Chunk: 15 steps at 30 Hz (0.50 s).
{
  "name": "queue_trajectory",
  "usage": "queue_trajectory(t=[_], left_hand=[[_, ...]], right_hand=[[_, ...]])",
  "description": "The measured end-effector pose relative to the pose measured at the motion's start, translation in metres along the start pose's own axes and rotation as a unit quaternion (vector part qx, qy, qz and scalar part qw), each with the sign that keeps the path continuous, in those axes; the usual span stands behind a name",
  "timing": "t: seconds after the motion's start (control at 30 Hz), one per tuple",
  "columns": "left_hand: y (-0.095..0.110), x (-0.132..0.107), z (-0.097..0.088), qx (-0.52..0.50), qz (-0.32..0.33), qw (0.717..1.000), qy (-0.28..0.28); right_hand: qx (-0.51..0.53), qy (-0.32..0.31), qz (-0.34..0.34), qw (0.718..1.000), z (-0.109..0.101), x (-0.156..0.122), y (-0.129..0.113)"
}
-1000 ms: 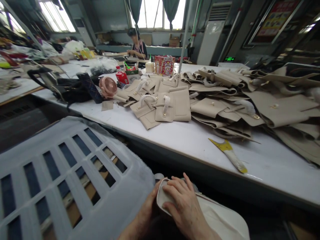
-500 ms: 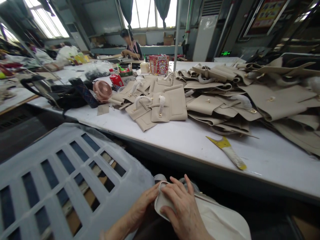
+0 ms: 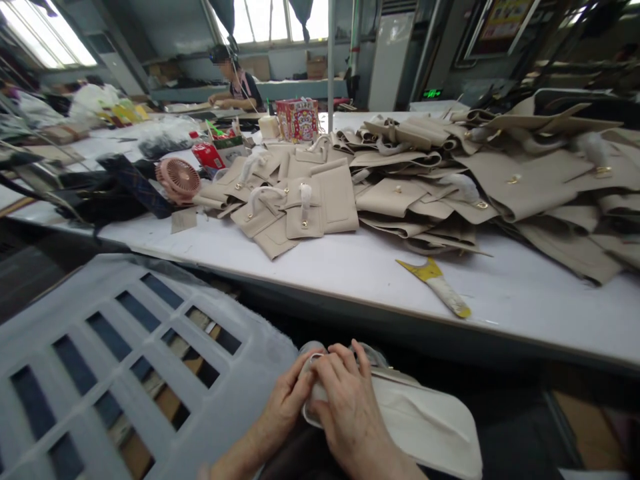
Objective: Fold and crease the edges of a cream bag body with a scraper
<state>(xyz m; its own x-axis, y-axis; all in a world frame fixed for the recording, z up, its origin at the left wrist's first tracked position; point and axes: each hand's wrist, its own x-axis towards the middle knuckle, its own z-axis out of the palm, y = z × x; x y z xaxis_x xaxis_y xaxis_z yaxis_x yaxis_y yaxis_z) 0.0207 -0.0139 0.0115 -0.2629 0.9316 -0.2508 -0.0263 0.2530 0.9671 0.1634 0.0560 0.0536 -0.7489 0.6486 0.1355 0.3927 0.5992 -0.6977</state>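
A cream leather bag piece (image 3: pixel 425 427) lies on my lap below the table edge. My right hand (image 3: pixel 350 407) lies on top of its left end with the fingers curled over the rim. My left hand (image 3: pixel 283 407) grips the same end from the left, fingers pressed against the edge. Both hands meet at the piece's rounded corner. On the white table (image 3: pixel 350 273) ahead lies a yellow-handled scraper tool (image 3: pixel 436 287), apart from my hands.
Beige bag flaps (image 3: pixel 300 207) and larger beige panels (image 3: pixel 525 180) are heaped on the table. A pink fan (image 3: pixel 175 179), a black bag (image 3: pixel 100 193) and a red box (image 3: pixel 298 119) stand farther back. A grey slatted crate (image 3: pixel 125 360) is at my left. Another person (image 3: pixel 233 80) works at the far end.
My left hand has come up from under the piece and closed on its left end beside my right hand. The view has shifted slightly to the right.
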Motion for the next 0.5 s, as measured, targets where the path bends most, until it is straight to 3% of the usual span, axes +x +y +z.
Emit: queue_trajectory(t=[0.1,0.17,0.27,0.33,0.4,0.43,0.5], left_hand=[[0.000,-0.004,0.005,-0.018,-0.016,1.000,-0.002],[0.001,-0.007,0.001,-0.027,-0.044,0.998,-0.022],[0.001,-0.007,-0.014,0.046,-0.040,0.997,-0.044],[0.005,-0.002,-0.022,0.147,0.031,0.988,-0.023],[0.015,0.005,-0.020,0.263,0.149,0.953,0.004],[0.023,0.007,-0.014,0.316,0.220,0.923,0.002],[0.042,0.009,0.012,0.396,0.369,0.839,-0.058]], right_hand=[[0.003,0.060,-0.004,0.998,-0.004,-0.004,-0.007],[0.058,0.088,0.012,0.994,-0.016,-0.012,-0.007],[0.192,0.189,0.101,0.958,-0.045,-0.037,0.016],[0.233,0.310,0.183,0.904,-0.064,-0.061,0.048],[0.262,0.393,0.270,0.839,-0.074,-0.087,0.085],[0.290,0.411,0.317,0.804,-0.075,-0.099,0.102],[0.355,0.388,0.387,0.757,-0.065,-0.115,0.128]])
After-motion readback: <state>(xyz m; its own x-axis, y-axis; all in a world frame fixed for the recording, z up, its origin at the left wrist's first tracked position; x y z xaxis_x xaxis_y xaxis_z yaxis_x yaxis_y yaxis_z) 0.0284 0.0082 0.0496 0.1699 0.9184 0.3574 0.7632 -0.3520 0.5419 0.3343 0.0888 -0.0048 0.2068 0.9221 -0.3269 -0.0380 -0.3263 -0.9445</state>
